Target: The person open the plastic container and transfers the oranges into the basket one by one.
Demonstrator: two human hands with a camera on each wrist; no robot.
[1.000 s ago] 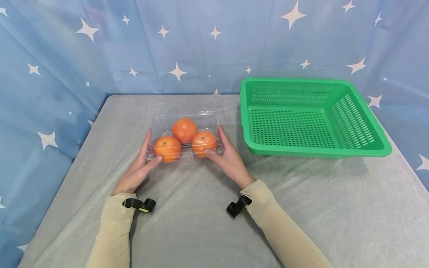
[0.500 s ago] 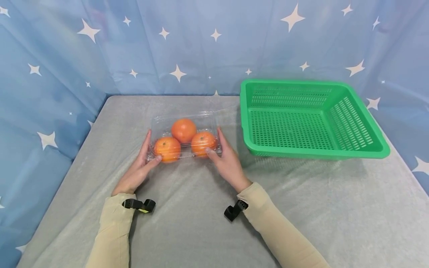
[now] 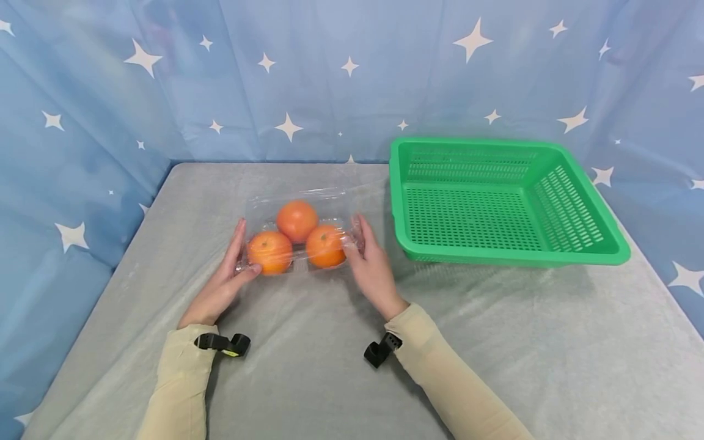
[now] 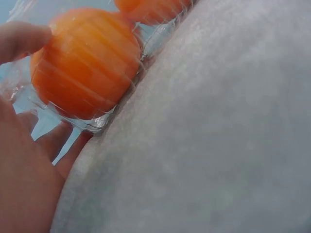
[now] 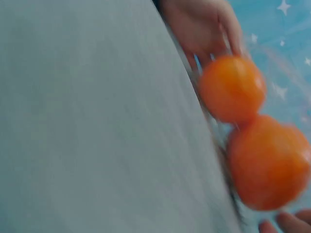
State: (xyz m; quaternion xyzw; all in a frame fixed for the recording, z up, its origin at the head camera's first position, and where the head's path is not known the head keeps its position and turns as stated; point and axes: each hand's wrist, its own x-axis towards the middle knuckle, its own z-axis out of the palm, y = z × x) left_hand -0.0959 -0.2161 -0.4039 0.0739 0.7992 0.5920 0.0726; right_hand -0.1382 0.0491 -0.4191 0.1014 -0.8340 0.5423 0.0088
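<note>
Three oranges, a back one (image 3: 297,221), a front left one (image 3: 269,252) and a front right one (image 3: 326,246), sit inside a clear plastic clamshell box (image 3: 299,265). My left hand (image 3: 216,290) grips the box's left end, thumb over the front corner and fingers along the side. In the left wrist view its thumb (image 4: 24,41) presses the plastic beside an orange (image 4: 87,63). My right hand (image 3: 375,275) holds the right end, its thumb overlapped by clear plastic. The right wrist view is blurred, with right fingertips (image 5: 289,222) low at the edge.
A green slotted basket (image 3: 508,255) stands to the right of the box, at the back of the table. Grey cloth (image 3: 297,366) covers the table. Behind hangs a blue curtain (image 3: 374,104) with white stars.
The clear plastic at the box's right end has shifted up over my right thumb. Both hands stay at the box's ends. The whole head view has shifted slightly.
</note>
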